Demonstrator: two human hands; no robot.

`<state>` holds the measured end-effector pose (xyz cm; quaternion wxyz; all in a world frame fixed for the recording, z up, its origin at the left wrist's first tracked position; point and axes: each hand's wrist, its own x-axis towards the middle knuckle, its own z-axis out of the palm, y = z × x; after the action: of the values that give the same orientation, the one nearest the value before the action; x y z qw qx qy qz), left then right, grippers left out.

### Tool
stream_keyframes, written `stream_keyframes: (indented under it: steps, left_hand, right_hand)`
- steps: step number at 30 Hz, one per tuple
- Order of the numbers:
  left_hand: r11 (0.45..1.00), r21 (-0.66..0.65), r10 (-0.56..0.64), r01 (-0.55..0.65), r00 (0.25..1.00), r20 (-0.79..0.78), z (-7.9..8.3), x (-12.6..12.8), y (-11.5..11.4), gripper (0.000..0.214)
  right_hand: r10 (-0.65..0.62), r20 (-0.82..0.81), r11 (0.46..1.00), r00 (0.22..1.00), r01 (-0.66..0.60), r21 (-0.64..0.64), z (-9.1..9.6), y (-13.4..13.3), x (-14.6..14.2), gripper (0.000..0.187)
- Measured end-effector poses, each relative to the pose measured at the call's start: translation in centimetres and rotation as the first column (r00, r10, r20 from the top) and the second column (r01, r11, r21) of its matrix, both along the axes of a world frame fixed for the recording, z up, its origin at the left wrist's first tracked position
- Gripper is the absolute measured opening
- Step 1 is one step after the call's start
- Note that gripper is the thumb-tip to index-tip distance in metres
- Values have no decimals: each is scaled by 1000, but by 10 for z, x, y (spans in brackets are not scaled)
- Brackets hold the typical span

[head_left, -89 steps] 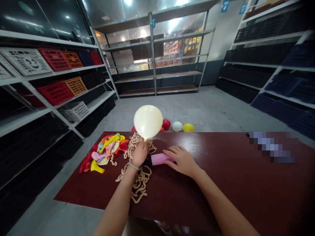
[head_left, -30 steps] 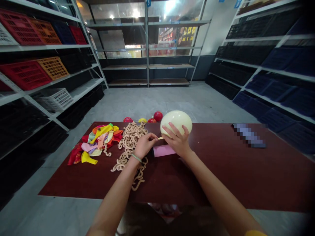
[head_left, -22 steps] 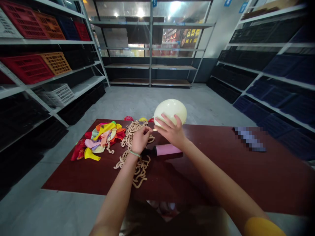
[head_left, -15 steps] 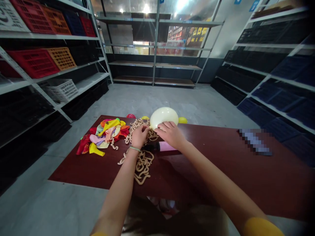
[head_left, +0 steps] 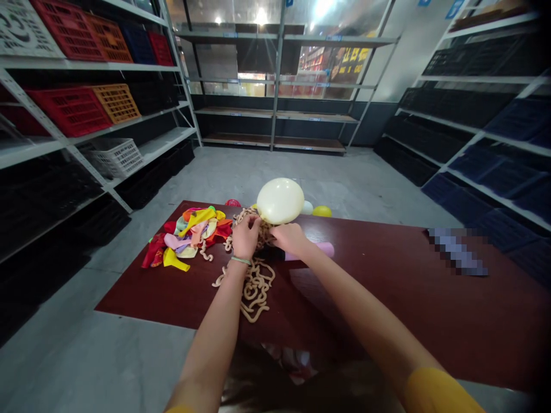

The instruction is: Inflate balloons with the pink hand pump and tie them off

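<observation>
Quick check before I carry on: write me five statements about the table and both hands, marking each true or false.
1. The left hand has a band at its wrist. True.
2. The pale balloon beside the hands is limp. False: it is inflated and rounded.
3. The pile of flat balloons lies to the left of the tan strings. True.
4. The tube by the right hand is green. False: it is pink.
5. A yellow sleeve shows on the right arm. True.
</observation>
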<state>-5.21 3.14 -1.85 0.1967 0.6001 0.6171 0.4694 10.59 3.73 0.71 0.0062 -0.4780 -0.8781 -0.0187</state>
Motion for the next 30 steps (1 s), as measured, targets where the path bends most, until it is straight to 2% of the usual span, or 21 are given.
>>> stream_keyframes:
  steps: [5,9,12,15,18,23,30]
  left_hand:
    - [1000,0,3,-3,1000,4,2,-1,0,20]
    - [1000,-7,6,-6,1000,18,4,-1,-1,19]
    - [1000,-1,-4,4,1000,29,3,0,-2,19]
    - [1000,7,-15,15,999,36,2,2,-2,19]
    - [1000,18,-23,22,999,26,2,4,-2,18]
    - [997,50,-64,66,998,-28,5,11,-8,17]
    - [978,118,-155,172,978,-143,11,24,-21,17]
  right_hand:
    - [-7,-6,1000,1000,7,16,-5,-4,-2,25]
    - [-28,-57,997,998,32,71,4,-14,6,31]
    - [-74,-209,990,975,98,106,19,-22,18,33]
    - [-108,-498,984,860,163,67,38,-27,32,31]
    - [-72,-646,990,760,131,44,56,-29,44,29]
    - [-72,-684,990,726,137,41,89,-33,53,23]
    - [-86,-676,966,732,228,123,133,-18,34,23]
